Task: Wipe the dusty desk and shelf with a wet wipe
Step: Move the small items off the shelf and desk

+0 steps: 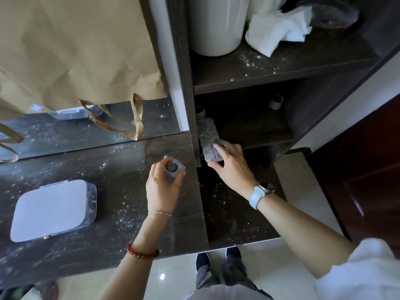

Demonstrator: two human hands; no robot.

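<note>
The dark desk (91, 174) is speckled with white dust. My left hand (163, 187) grips a small clear glass jar (175, 166) standing on the desk near the shelf unit. My right hand (230, 164) presses on a grey, dirty-looking wipe (208, 139) at the left front of the lower shelf (255, 135). The low surface (233, 211) under my right arm is dusty too. The upper shelf (270, 66) carries white dust and a crumpled white wipe (279, 29).
A white-lidded wipe box (52, 210) lies on the desk's left. A brown paper bag (75, 50) hangs over a mirror (86, 131) at the back. A white cylinder (218, 24) stands on the upper shelf. Small cups (276, 101) sit deep in the lower shelf. A red-brown door (372, 169) is at right.
</note>
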